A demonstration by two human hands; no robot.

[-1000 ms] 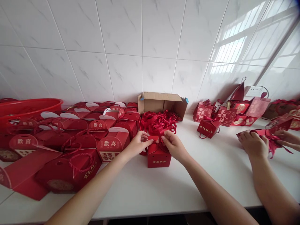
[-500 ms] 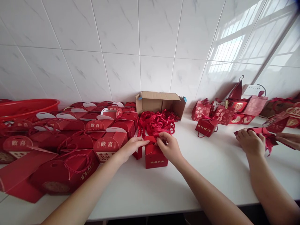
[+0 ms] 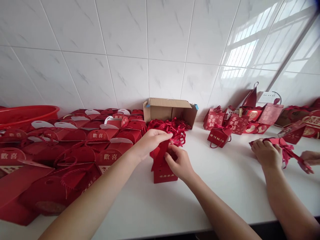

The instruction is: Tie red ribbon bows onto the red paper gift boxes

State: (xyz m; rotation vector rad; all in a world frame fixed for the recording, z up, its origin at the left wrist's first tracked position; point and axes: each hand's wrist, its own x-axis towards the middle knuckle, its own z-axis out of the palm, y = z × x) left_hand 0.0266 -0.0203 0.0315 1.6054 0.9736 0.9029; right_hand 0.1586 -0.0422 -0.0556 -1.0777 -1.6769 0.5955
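A small red gift box [image 3: 160,178] with gold characters stands on the white table in front of me. My left hand [image 3: 151,143] pinches a red ribbon [image 3: 162,153] and holds it raised over the box top. At the upper right of the box is my right hand [image 3: 180,161], its fingers closed at the ribbon and the box's top edge. Those fingertips partly cover the top, so the ribbon's path there is hidden. Just behind lies a heap of red ribbons [image 3: 178,131], spilling from an open cardboard box [image 3: 188,115].
Many red gift boxes [image 3: 102,136] crowd the left, beside a red basin [image 3: 30,113]. One small tied box [image 3: 220,137] sits to the right, with several upright bags [image 3: 238,123] behind. A co-worker's hands [image 3: 267,151] handle a ribboned box at far right.
My left hand has moved right and up, lifting the ribbon over the box. My right hand has shifted slightly lower. The co-worker's far hand has drawn ribbon outward.
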